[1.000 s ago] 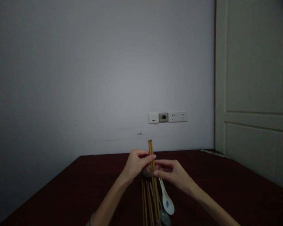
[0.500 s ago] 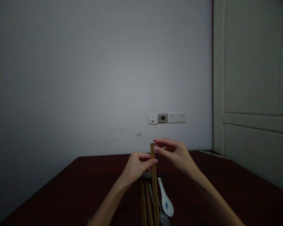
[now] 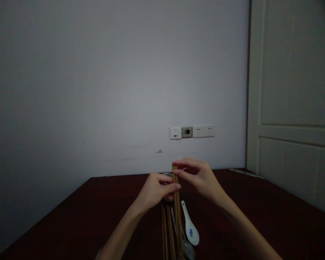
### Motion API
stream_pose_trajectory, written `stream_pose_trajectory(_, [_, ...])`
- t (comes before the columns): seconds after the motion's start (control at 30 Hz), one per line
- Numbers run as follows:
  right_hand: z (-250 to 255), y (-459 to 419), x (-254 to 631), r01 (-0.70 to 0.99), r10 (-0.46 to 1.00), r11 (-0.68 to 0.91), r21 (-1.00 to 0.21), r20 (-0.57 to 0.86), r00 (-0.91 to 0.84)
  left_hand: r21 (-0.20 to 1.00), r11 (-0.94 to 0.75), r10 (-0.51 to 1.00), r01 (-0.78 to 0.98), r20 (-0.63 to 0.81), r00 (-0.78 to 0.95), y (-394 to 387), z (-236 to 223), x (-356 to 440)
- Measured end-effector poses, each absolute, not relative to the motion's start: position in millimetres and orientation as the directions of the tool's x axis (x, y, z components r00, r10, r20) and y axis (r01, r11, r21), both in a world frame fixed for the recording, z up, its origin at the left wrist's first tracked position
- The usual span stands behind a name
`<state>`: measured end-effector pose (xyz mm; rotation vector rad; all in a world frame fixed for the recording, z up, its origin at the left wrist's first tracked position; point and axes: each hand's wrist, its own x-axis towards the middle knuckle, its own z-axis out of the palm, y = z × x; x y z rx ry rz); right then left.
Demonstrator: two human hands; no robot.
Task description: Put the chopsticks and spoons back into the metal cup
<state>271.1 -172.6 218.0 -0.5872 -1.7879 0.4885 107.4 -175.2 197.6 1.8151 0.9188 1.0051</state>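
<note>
A small bundle of wooden chopsticks (image 3: 177, 209) stands raised above the table, its far end up between my hands. My left hand (image 3: 158, 189) is closed round it a little below that end, thumb across the front. At the very tip, the thumb and fingers of my right hand (image 3: 196, 173) pinch the chopsticks. More chopsticks (image 3: 167, 231) lie on the table to the left of the bundle. A white spoon with a blue mark (image 3: 191, 229) rests on the right, beside a metal spoon (image 3: 189, 250). Behind my left hand is a bowl (image 3: 168, 174), mostly hidden.
The dark red table (image 3: 97, 213) reaches back to a pale wall (image 3: 111, 90). Sockets and a switch (image 3: 192, 132) are set low in that wall. A white panelled door (image 3: 295, 108) stands on the right, and a flat strip (image 3: 246, 173) lies near the table's back right edge.
My right hand has moved slightly left and closed its fingertips on the top of the chopsticks. My left hand keeps its hold. The view has tipped a little downward.
</note>
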Motion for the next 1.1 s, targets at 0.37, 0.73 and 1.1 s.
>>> stream_pose_trajectory(0.37, [218.6, -173.5, 270.7, 0.161, 0.603, 0.797, -0.582, 0.756, -0.255, 0.886, -0.401, 0.864, 0.232, 0.282, 0.416, -176.2, 198.0, 107.0])
stream_pose_trajectory(0.73, [214.1, -170.3, 270.2, 0.127, 0.652, 0.756, -0.642, 0.720, -0.240, 0.899, -0.370, 0.873, 0.235, 0.250, 0.418, -172.1, 195.3, 105.9])
stream_pose_trajectory(1.1, [216.9, -171.3, 272.3, 0.154, 0.645, 0.761, -0.631, 0.710, -0.283, 0.882, -0.383, 0.873, 0.273, 0.249, 0.419, -169.1, 193.3, 104.4])
